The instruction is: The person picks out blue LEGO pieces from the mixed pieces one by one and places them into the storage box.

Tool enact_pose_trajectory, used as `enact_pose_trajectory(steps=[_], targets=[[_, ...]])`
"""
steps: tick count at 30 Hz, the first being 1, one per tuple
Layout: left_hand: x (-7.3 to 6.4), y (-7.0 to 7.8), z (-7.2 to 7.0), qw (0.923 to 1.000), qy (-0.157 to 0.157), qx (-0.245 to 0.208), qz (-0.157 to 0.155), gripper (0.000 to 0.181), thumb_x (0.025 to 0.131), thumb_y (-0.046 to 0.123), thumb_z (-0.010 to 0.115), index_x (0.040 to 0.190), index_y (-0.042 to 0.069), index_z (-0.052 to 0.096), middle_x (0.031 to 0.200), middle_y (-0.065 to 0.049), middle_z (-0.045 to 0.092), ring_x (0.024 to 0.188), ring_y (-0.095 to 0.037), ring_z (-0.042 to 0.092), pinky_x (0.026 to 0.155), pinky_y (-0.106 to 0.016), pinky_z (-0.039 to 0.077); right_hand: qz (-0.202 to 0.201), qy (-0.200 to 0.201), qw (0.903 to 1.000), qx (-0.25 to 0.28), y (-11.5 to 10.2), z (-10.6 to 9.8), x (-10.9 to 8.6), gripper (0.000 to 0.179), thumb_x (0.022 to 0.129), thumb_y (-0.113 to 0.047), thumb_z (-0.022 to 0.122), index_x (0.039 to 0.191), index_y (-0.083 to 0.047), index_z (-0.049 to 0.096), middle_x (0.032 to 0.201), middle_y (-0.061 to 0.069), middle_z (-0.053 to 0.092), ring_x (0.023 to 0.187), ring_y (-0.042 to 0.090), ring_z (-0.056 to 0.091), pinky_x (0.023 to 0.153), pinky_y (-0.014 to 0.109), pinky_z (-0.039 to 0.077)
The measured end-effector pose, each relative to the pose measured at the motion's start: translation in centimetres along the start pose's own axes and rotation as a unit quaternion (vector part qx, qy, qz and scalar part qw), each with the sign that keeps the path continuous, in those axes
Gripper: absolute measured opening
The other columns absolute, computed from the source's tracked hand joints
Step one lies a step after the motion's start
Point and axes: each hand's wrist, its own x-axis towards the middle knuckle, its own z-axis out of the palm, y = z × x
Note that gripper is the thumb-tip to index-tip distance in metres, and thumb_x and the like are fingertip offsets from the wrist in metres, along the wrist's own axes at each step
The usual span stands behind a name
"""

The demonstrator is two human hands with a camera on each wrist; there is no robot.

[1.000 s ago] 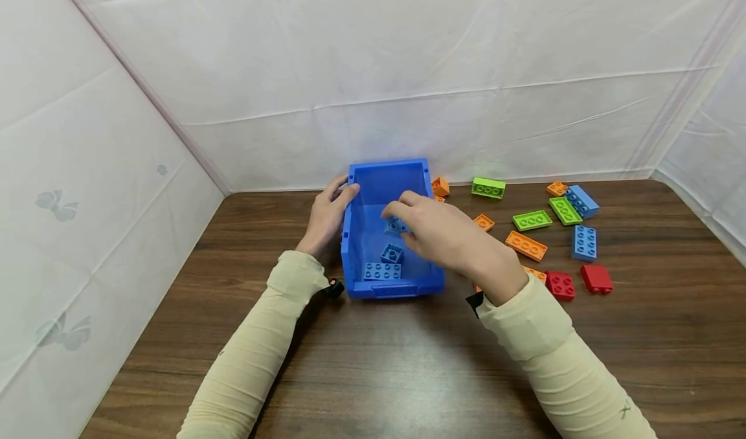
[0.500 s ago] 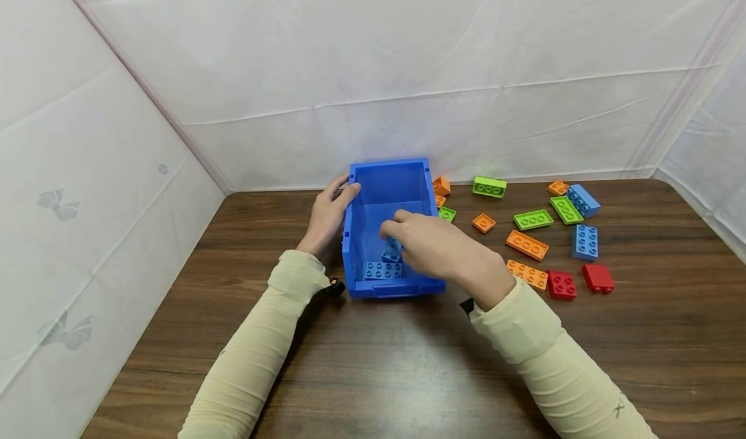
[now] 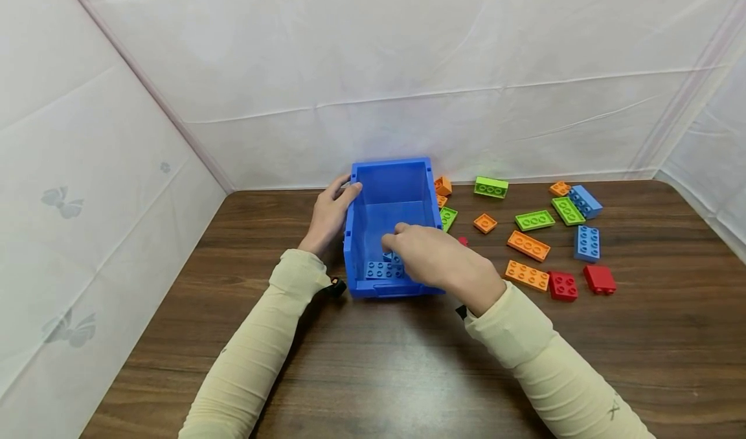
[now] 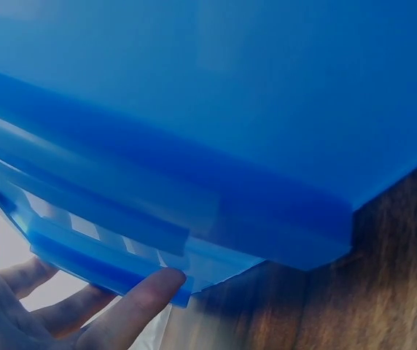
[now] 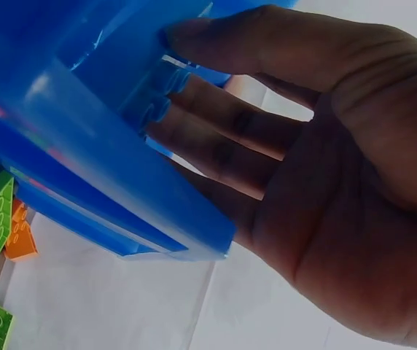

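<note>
A blue plastic bin (image 3: 387, 209) stands on the table, its front wall low. My left hand (image 3: 329, 215) grips its left rim, the thumb over the edge. In the left wrist view the fingers (image 4: 139, 302) lie along that blue rim. My right hand (image 3: 445, 258) reaches into the bin from the right and holds a blue toy brick (image 5: 161, 98) between thumb and fingers; much of this brick is hidden. Below the fingertips, near the bin's front, lies a blue eight-stud brick (image 3: 379, 269). Another blue brick is partly covered by the right hand.
Right of the bin lie scattered bricks: orange plates (image 3: 527, 275), green plates (image 3: 534, 220), red bricks (image 3: 563, 285), blue bricks (image 3: 587, 243) and a green brick (image 3: 491, 187) by the back. A white sheet (image 3: 408, 70) hangs behind the brown table (image 3: 361, 361).
My right hand has moved down and toward the front inside the bin with the blue brick, over the bricks lying there. The left hand keeps its grip on the rim.
</note>
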Motion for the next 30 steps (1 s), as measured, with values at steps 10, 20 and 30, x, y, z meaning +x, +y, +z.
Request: enact_pose_trajectory(steps=[10, 20, 30], targets=[[-0.3, 0.0, -0.2, 1.0, -0.001, 0.001, -0.002, 0.062, 0.105, 0.057, 0.059, 0.16, 0.029, 0.049, 0.147, -0.01, 0.06, 0.125, -0.034, 0.063, 0.101, -0.055, 0.054, 0.005, 0.005, 0.9999, -0.013, 0.3, 0.8, 0.9, 0.034, 0.106, -0.007, 0.065, 0.139, -0.008, 0.067, 0.126, 0.016, 0.066, 0.108, 0.029, 0.066, 0.098, 0.049, 0.058], [-0.1, 0.1, -0.1, 1.0, 0.001, 0.002, 0.001, 0.061, 0.105, 0.057, 0.06, 0.158, 0.029, 0.052, 0.143, -0.008, 0.062, 0.111, -0.031, 0.066, 0.095, -0.051, 0.056, 0.022, 0.002, 0.999, -0.039, 0.3, 1.2, 1.3, 0.038, 0.106, -0.01, 0.065, 0.144, -0.007, 0.065, 0.132, 0.02, 0.065, 0.116, 0.034, 0.066, 0.099, 0.053, 0.056], [-0.1, 0.1, 0.1, 1.0, -0.001, -0.003, 0.005, 0.062, 0.103, 0.058, 0.061, 0.157, 0.028, 0.053, 0.141, -0.01, 0.063, 0.115, -0.033, 0.068, 0.093, -0.053, 0.058, 0.045, 0.001, 0.9976, -0.053, 0.3, 1.5, 1.5, 0.041, 0.106, -0.01, 0.065, 0.147, -0.006, 0.063, 0.138, 0.023, 0.063, 0.124, 0.037, 0.064, 0.102, 0.055, 0.054]])
